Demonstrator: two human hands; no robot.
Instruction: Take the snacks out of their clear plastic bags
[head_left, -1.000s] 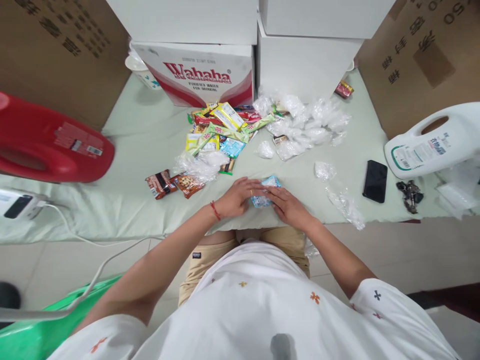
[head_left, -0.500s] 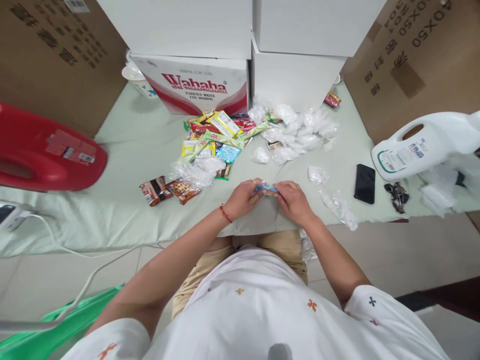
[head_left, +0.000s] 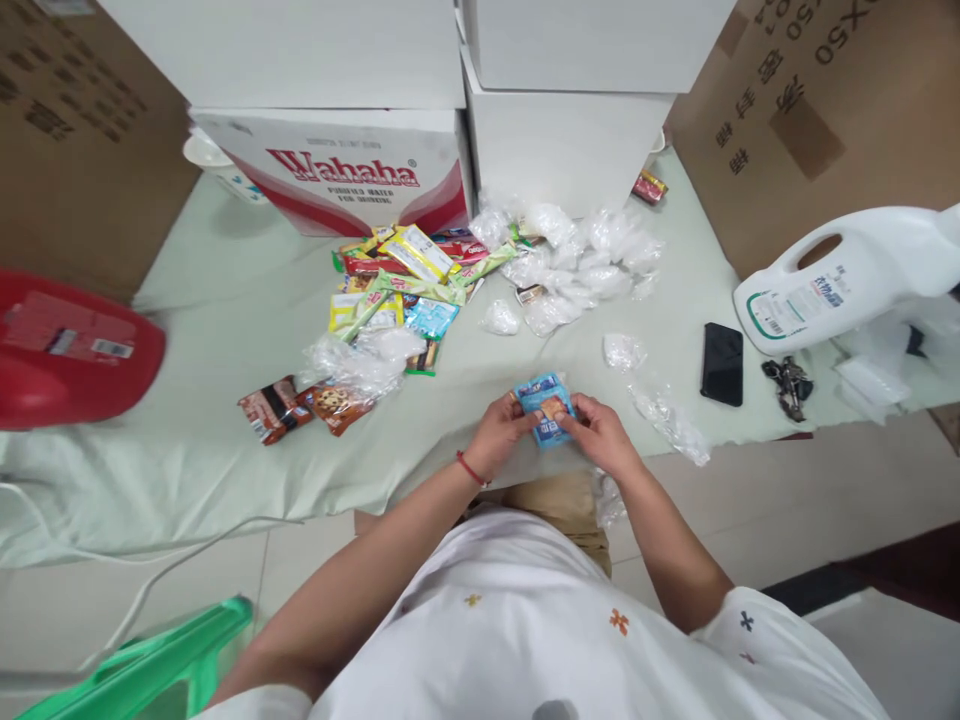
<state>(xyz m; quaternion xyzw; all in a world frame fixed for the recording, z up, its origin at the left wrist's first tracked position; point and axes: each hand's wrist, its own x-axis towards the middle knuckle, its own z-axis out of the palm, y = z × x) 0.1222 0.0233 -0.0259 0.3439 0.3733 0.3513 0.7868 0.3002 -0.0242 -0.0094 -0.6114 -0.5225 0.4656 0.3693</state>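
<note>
A blue snack packet (head_left: 550, 433) with a biscuit picture is held flat between both hands, above the table's front edge. My left hand (head_left: 501, 430), a red string on its wrist, pinches the packet's left side. On the opposite side my right hand (head_left: 600, 430) grips it, thumb on the front. Farther back lies a pile of snack packets (head_left: 420, 255) in yellow, green, red and blue. Crumpled clear plastic bags (head_left: 577, 260) are heaped to its right. Brown cookie packets (head_left: 271, 408) lie left of my hands, partly beneath another clear bag (head_left: 367, 358).
A Wahaba carton (head_left: 352, 175) and white boxes (head_left: 555, 140) stand at the back. On the right are a black phone (head_left: 722, 364), keys (head_left: 787, 388) and a white detergent bottle (head_left: 832, 285). A red bottle (head_left: 75, 345) lies left; loose plastic (head_left: 671, 415) sits near the front edge.
The blue packet, bunched and mostly covered by my fingers before, now shows its flat printed face. My hands are a little nearer my body. The camera view has shifted.
</note>
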